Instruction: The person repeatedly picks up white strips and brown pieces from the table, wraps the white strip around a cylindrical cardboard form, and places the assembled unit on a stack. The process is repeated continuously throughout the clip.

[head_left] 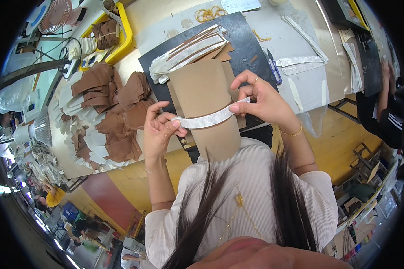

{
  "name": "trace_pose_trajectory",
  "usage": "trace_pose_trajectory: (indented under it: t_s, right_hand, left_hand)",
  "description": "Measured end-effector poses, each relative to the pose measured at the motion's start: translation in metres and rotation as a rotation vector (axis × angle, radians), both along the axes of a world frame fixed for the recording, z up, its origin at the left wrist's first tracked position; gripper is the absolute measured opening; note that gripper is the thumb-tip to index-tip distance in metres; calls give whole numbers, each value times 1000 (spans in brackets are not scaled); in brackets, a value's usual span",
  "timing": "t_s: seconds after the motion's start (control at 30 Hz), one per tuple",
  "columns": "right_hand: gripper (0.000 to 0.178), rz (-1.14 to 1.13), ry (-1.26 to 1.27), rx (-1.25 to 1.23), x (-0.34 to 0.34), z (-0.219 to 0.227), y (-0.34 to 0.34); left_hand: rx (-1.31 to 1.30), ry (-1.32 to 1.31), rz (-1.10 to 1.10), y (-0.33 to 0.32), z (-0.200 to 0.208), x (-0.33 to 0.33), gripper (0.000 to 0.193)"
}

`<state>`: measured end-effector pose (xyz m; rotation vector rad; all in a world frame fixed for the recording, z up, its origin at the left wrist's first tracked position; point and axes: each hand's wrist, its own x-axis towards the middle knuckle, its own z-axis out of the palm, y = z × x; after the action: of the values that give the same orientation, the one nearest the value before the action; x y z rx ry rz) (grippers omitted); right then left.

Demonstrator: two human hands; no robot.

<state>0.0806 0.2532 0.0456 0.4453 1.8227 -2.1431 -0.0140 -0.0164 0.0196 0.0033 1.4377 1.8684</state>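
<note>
A white curved strip with a brown edge (pixel 206 120) stretches between my hands, across a tan sheet (pixel 201 83) that bends down over the table's front edge toward my body. My left hand (pixel 162 130) pinches the strip's left end between thumb and fingers. At its right end, my right hand (pixel 262 101) grips it with thumb and index finger, the other fingers curled. Just beyond the sheet lies a pile of similar white and brown strips (pixel 191 51) on a black mat (pixel 238 33). What lies beneath the sheet is mostly hidden.
Stacks of brown and white cut pieces (pixel 107 112) cover the table to my left. Behind them stands a yellow tray (pixel 128 33) with bundled pieces. On the right are blue-handled scissors (pixel 275 71) and more white strips (pixel 300 65). Another person's arm (pixel 384 85) shows at far right.
</note>
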Motion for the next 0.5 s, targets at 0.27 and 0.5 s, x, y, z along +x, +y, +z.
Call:
trace_pose_trajectory:
  t_s: [0.27,0.5]
  right_hand:
    - [39,-166,-40,-268,11,-33,-3]
    - [37,-233,-63,-519,19,-54,-6]
  left_hand:
    - [8,-12,4,5,-2,4,51]
    - [-17,1,18,7,-2,5,52]
